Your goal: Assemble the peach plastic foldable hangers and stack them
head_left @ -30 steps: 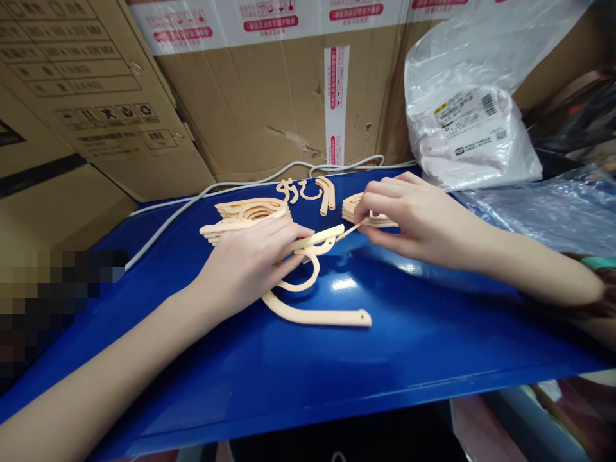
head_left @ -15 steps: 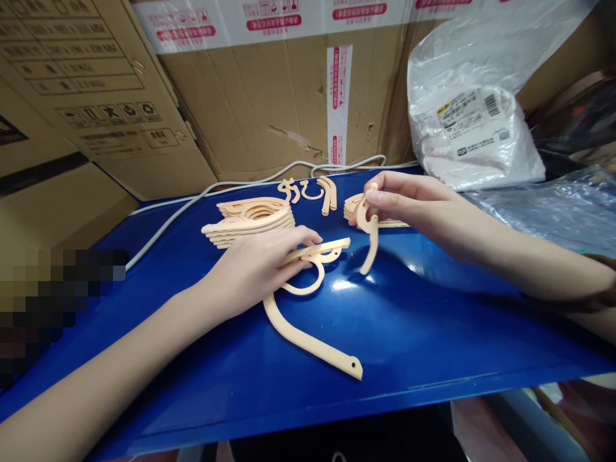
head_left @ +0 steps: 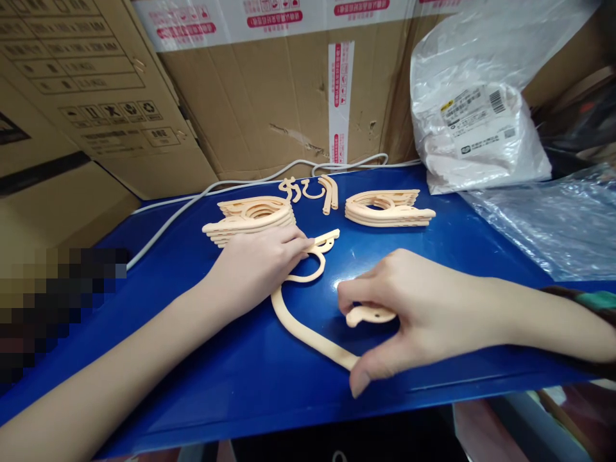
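My left hand (head_left: 257,260) is closed on a cream plastic folding-hanger part (head_left: 323,263) with a round loop. Its straight end pokes out past my fingers. A curved hanger arm (head_left: 308,337) lies below, running from under my left hand toward the front; my left palm hides its upper end. My right hand (head_left: 414,308) keeps a cream hanger hook (head_left: 370,314) tucked under its curled fingers. The right thumb reaches down to the holed end of the curved arm and covers it. Whether the thumb grips that end I cannot tell.
Stacks of folded hangers lie at left (head_left: 250,221) and right (head_left: 385,215) on the blue table (head_left: 202,385). Loose hooks (head_left: 289,189) and short curved arms (head_left: 330,196) lie behind. A white cable (head_left: 212,189), cardboard boxes (head_left: 269,96) and a plastic bag (head_left: 476,128) stand around the back.
My right hand has come down and toward me with the hook, from beside the right stack to the curved arm's end. My left hand has shifted slightly; the right stack is now uncovered.
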Demonstrator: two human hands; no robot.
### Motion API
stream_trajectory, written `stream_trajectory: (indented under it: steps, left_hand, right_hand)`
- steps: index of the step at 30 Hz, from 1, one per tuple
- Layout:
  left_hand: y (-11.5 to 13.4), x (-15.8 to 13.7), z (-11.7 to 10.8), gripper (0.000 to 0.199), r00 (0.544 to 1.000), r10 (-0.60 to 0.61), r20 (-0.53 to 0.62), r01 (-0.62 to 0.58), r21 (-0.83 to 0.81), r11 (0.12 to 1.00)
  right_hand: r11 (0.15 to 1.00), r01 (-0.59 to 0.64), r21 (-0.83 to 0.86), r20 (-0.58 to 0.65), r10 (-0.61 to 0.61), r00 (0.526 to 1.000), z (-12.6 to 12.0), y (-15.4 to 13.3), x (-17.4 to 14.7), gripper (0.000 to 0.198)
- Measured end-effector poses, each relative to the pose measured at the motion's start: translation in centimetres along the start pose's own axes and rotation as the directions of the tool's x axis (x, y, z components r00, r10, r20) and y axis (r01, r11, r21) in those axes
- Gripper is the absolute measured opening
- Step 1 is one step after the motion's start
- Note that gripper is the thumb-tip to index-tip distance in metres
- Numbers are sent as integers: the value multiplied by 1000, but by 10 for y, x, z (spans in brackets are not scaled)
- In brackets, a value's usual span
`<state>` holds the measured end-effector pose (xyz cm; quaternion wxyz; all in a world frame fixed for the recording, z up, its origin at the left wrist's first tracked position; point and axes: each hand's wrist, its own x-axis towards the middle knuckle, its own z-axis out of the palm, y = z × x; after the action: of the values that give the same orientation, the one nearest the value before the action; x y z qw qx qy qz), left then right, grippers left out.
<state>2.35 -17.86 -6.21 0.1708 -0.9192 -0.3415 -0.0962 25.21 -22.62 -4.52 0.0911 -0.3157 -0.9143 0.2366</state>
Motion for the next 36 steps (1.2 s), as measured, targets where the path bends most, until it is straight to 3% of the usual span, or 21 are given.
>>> stream_trajectory:
  steps: [3,6,12,19,28,31,36]
  left_hand:
    - [3,0,1,22,1000,-18,-9,19,43,999]
    - [3,0,3,22,999,-31,-6,32,55,998]
    - [1,-2,3,21,999,-34,-30,35,47,998]
    - [1,-1,-2,21,999,-17,-35,17,-1,1000]
    - [2,-2,-2,22,999,-43,4,43,69,997]
    - [4,-2,-3,25,999,-46,-15,47,59,997]
    - [11,-1,-7,29,995,-56,-77,55,-3,998]
  right_hand:
    - [997,36,-62,80,-31,996,3,-4,-1,46]
    - [987,43,-155,99,-27,995,1,0,-1,31]
    - [936,-72,-345,-31,65,997,-5,22,2,11]
    - [899,-155,-410,-149,102,984,-6,35,9,18]
    - [920,-234,-314,-321,129,938,-10,32,7,30]
    - [913,-253,-322,-327,143,934,-12,31,8,24]
    - [919,-246,-309,-285,157,946,-13,34,11,30]
